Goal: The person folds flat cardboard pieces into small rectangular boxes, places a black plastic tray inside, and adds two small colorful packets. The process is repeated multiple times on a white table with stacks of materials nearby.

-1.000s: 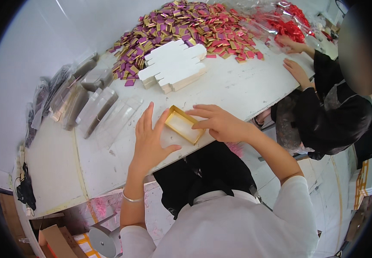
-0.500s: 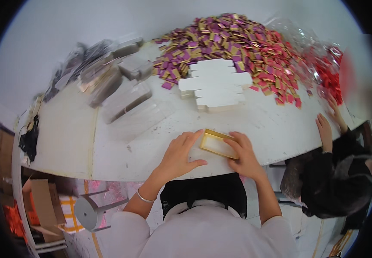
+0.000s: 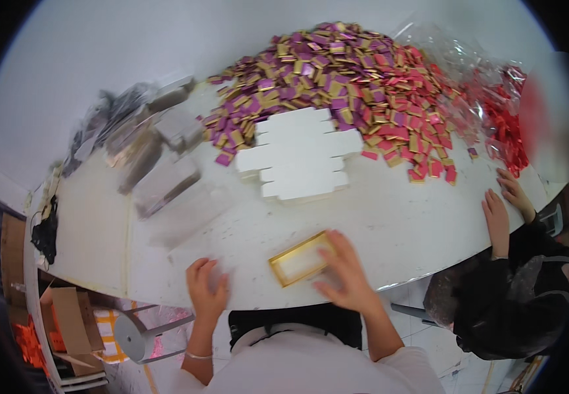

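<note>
A shallow rectangular gold box with raised walls and a pale inside (image 3: 284, 270) lies slanted on the white table in front of me. My right hand (image 3: 349, 276) grips its right end, with fingertips reaching over the wall; the thumb sits lower, near the front edge. My left hand (image 3: 207, 289) is at the table's front edge, left of the box and apart from it. It holds nothing; its fingers are loosely curled and slightly blurred, with the thumb apart. Beyond the box stands a stack of flat white carton blanks (image 3: 297, 154) with cut flaps.
Many small purple, pink and gold foil-wrapped squares (image 3: 317, 72) are heaped behind the blanks. Clear plastic boxes (image 3: 169, 187) stand at left. Red wrappers (image 3: 508, 125) and clear film lie far right. Another person's hands (image 3: 498, 210) rest at the right edge. A grey stool (image 3: 132, 336) stands lower left.
The gold box has turned, its right end now pointing away from me, with my right hand still at that end. My left hand has drawn back left, away from the box. The view has shifted.
</note>
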{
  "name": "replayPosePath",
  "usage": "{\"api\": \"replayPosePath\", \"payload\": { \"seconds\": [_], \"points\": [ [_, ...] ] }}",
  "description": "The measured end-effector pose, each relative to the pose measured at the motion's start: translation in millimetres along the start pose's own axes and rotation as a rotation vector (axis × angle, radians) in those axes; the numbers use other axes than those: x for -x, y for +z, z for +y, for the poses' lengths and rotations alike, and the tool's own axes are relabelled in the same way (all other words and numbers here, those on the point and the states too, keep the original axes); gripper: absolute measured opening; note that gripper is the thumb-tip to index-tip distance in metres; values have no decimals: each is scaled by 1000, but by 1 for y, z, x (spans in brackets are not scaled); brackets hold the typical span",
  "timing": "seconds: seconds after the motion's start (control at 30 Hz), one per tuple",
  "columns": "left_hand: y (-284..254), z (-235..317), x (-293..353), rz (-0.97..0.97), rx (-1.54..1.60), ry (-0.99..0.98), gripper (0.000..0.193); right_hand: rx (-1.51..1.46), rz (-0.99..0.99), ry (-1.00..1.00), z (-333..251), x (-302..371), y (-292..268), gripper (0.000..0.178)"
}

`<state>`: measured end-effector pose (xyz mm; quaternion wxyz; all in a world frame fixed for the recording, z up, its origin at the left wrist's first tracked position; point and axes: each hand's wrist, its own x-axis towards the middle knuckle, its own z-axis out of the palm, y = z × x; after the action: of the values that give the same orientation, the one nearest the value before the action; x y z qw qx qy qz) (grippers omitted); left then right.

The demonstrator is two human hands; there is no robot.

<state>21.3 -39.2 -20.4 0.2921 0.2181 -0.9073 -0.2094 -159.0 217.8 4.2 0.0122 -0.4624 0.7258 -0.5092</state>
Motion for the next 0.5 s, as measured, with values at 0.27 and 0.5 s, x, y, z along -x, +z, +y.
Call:
{"api": "replayPosePath", "payload": {
  "seconds": [0.27,0.5],
  "points": [
    [2,12,-9,-2,-41,18,28,241,-92,-32,6,6,9,31],
    [-2,13,-10,1,-54,20,30,333,-66,-48,2,5,16,29]
  ]
}}
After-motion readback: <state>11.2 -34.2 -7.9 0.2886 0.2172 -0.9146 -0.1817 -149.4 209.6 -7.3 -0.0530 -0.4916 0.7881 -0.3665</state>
